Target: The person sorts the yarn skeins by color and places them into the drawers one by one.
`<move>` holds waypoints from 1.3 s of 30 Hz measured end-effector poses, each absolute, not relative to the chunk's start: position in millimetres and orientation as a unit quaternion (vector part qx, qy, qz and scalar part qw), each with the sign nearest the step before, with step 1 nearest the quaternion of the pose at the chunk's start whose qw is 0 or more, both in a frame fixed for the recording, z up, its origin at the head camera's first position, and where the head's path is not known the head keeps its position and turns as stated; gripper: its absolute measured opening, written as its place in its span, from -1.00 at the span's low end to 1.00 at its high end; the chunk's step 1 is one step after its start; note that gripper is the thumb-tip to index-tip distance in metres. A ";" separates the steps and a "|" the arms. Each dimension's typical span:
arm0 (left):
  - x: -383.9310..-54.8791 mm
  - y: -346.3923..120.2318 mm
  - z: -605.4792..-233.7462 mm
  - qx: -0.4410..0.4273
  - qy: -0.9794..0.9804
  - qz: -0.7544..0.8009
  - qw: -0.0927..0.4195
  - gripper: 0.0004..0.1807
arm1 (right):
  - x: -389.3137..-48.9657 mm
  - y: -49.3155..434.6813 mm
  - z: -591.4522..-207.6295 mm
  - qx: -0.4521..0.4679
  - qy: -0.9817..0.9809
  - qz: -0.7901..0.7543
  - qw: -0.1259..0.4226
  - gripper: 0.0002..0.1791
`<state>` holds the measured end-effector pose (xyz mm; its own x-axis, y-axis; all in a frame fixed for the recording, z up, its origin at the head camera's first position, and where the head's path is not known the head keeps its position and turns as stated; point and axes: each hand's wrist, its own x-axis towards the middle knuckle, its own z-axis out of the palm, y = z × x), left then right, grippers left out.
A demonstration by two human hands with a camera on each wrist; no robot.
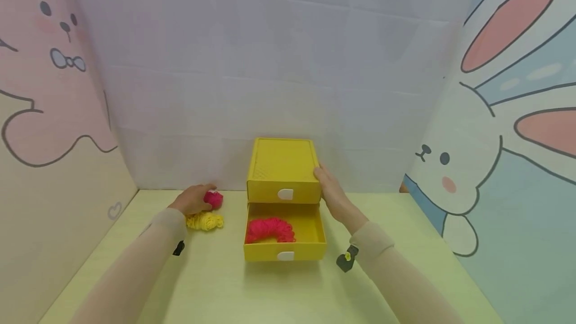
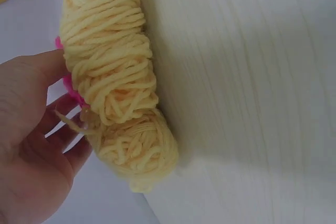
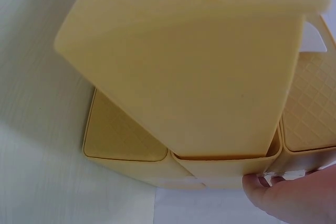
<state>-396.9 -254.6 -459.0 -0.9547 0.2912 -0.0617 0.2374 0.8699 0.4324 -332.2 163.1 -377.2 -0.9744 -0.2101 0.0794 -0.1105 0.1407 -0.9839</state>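
A yellow two-drawer box [image 1: 283, 161] stands on the table, its lower drawer [image 1: 310, 229] pulled out with a bundle of pink yarn [image 1: 270, 229] inside. My right hand [image 1: 335, 196] rests against the box's right side, fingers toward the rear edge; the fingertips [image 3: 254, 187] touch it in the right wrist view. At the left, my left hand [image 1: 193, 200] grips a pink yarn ball [image 1: 214, 199], thumb on one side and fingers on the other. Yellow yarn [image 1: 206, 221] lies just in front; in the left wrist view this yellow yarn [image 2: 113, 56] hides most of the pink ball.
A white curtain-like backdrop [image 1: 270, 64] hangs behind the table [image 1: 216, 284]. Side panels with a cartoon bear [image 1: 67, 89] and a cartoon rabbit [image 1: 463, 164] stand left and right. The open drawer juts toward me between both arms.
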 end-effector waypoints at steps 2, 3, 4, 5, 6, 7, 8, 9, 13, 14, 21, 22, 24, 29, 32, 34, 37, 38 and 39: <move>-397.5 -254.0 -461.8 0.145 0.966 0.210 0.051 -0.34 | -332.3 163.3 -377.1 -0.105 0.755 -0.646 0.039 -0.27; -398.2 -253.9 -463.6 0.152 0.966 0.205 0.044 -0.36 | -332.3 163.5 -376.9 -0.105 0.754 -0.647 0.039 -0.27; -399.2 -253.8 -465.6 0.156 0.967 0.200 0.038 -0.37 | -332.4 163.5 -376.7 -0.104 0.755 -0.646 0.039 -0.27; -399.8 -253.5 -467.2 0.159 0.967 0.195 0.034 -0.38 | -332.5 163.6 -376.6 -0.102 0.755 -0.646 0.039 -0.27; -400.7 -253.5 -469.1 0.160 0.967 0.194 0.031 -0.39 | -332.3 163.2 -376.3 -0.100 0.755 -0.647 0.038 -0.27; -401.4 -253.4 -470.8 0.158 0.968 0.194 0.031 -0.39 | -332.2 162.8 -376.1 -0.100 0.755 -0.647 0.038 -0.27; -402.1 -253.3 -472.4 0.158 0.968 0.193 0.033 -0.40 | -332.2 162.4 -376.1 -0.099 0.755 -0.647 0.039 -0.27; -402.7 -252.9 -473.8 0.157 0.968 0.195 0.036 -0.40 | -332.4 162.1 -376.3 -0.098 0.755 -0.647 0.040 -0.27; -405.4 -250.9 -477.4 0.152 0.964 0.213 0.052 -0.44 | -334.7 161.7 -378.0 -0.099 0.754 -0.648 0.042 -0.28; -406.0 -250.7 -477.9 0.152 0.962 0.219 0.055 -0.45 | -334.8 161.8 -378.3 -0.099 0.754 -0.648 0.042 -0.28; -405.8 -248.3 -477.7 0.152 0.956 0.248 0.043 -0.51 | -334.3 162.2 -378.7 -0.103 0.756 -0.645 0.041 -0.30; -404.5 -248.0 -475.7 0.152 0.954 0.254 0.038 -0.49 | -334.4 162.3 -378.6 -0.102 0.756 -0.645 0.040 -0.30; -401.5 -247.5 -469.9 0.150 0.952 0.266 0.029 -0.46 | -334.5 162.4 -378.4 -0.102 0.756 -0.646 0.039 -0.30; -389.6 -250.0 -446.6 0.166 0.946 0.278 -0.002 -0.48 | -335.2 161.7 -378.2 -0.105 0.757 -0.644 0.041 -0.29; -382.2 -250.8 -429.5 0.187 0.942 0.279 -0.020 -0.50 | -334.8 162.0 -377.3 -0.103 0.757 -0.643 0.041 -0.28; -377.6 -250.6 -419.2 0.196 0.940 0.278 -0.029 -0.49 | -334.2 162.3 -376.7 -0.100 0.757 -0.644 0.040 -0.29; -370.8 -249.4 -406.6 0.200 0.939 0.278 -0.035 -0.47 | -333.6 162.5 -376.7 -0.099 0.755 -0.647 0.039 -0.29; -368.7 -249.0 -403.5 0.202 0.939 0.277 -0.036 -0.46 | -333.5 162.4 -376.8 -0.099 0.754 -0.648 0.039 -0.29; -366.5 -248.5 -400.6 0.201 0.939 0.277 -0.035 -0.46 | -333.6 162.2 -377.1 -0.098 0.753 -0.649 0.039 -0.29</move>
<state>-366.5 -248.5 -400.6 -0.9168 0.3577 0.1774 0.3967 0.7658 0.5061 -333.6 162.2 -377.1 -0.9776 -0.1991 0.0687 -0.0973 0.1377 -0.9857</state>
